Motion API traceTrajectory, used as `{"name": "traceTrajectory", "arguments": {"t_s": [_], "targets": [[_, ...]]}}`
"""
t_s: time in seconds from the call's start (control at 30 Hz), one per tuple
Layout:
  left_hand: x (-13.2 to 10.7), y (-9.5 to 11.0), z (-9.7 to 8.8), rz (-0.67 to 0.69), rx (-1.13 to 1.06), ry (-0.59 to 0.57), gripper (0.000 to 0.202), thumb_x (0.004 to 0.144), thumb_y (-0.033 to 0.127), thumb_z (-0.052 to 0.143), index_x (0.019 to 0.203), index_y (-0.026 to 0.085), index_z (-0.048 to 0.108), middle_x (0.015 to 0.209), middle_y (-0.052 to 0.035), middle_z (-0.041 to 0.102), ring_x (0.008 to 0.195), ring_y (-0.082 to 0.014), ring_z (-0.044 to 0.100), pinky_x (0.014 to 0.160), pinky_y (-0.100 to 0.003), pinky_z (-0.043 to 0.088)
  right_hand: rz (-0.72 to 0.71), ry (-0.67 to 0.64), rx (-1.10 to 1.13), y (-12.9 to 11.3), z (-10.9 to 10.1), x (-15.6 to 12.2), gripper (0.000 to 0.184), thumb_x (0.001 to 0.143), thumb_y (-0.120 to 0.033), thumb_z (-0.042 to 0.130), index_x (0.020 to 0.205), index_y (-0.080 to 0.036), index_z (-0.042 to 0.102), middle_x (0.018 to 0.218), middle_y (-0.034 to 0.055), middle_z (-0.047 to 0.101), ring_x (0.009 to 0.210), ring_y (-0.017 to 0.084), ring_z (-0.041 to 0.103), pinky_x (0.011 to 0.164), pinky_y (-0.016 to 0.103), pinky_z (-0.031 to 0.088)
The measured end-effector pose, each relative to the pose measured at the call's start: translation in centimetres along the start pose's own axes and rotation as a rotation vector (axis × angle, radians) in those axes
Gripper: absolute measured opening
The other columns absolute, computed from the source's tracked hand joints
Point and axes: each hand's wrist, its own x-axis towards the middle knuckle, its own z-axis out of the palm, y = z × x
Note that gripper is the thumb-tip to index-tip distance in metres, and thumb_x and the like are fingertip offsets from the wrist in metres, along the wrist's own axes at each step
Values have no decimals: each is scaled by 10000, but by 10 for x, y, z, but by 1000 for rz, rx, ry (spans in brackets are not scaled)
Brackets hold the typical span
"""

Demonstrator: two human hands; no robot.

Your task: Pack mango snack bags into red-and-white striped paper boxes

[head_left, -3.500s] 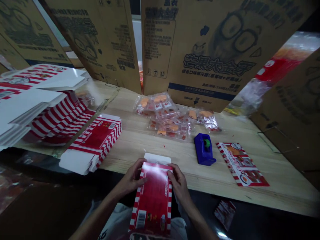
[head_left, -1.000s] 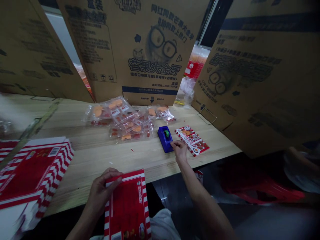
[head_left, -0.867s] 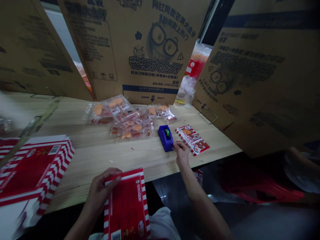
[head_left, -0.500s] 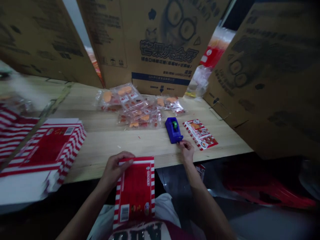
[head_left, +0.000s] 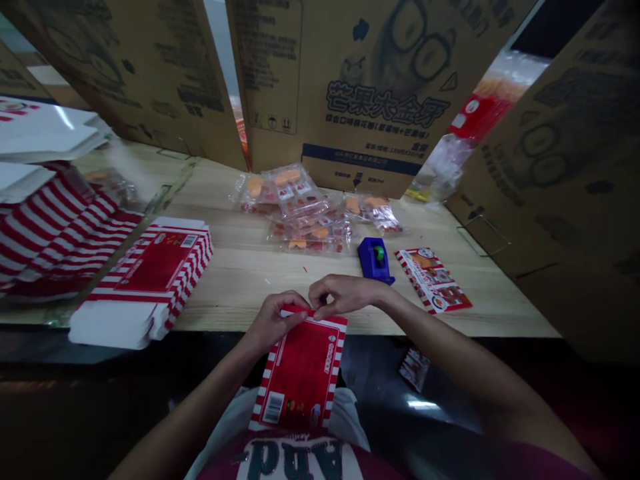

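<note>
A flat red box with striped edges and a barcode (head_left: 303, 373) rests over my lap at the table's front edge. My left hand (head_left: 277, 323) grips its upper left edge, thumb on the printed face. At the top edge of the box, my right hand (head_left: 343, 295) is closed in a pinch beside the left fingertips. Whatever lies between its fingers is too small to make out. Just behind my right wrist stands a blue tape dispenser (head_left: 374, 261) with a green core.
Clear bags of orange and red pieces (head_left: 305, 207) lie mid-table. A printed card (head_left: 434, 280) is right of the dispenser. Striped boxes (head_left: 155, 267) are stacked at left, near more striped cartons (head_left: 65, 220). Large cardboard boxes (head_left: 350, 87) line the back.
My right hand has moved left from the tape dispenser's front to the top edge of the red box. My left hand still holds the box. The view has shifted left.
</note>
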Motion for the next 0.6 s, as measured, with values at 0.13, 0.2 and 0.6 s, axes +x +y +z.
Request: {"name": "traceTrajectory", "arguments": {"t_s": [0.13,0.2,0.6], "targets": [[-4,2,-4,8,22,12,118,778,266,656,783,156,697,825,-52,687,813,-188,628,792,-296,453,118,-2,-176,2,4,19,197,692,-253,739,591,-157,600,508,-76,505,491,72,423,496,205,281],[-6,5,-6,12,46,22,127,782,278,656,766,157,694,809,-54,680,810,-190,622,790,-299,452,172,34,-127,6,3,20,223,660,-299,778,615,-157,612,521,-68,541,488,75,450,480,202,284],[-14,27,-6,146,16,-60,101,822,233,653,836,165,726,858,-65,664,827,-183,630,780,-300,476,247,100,1018,38,59,8,461,518,-550,788,728,-148,708,603,-10,646,479,116,553,495,232,448]]}}
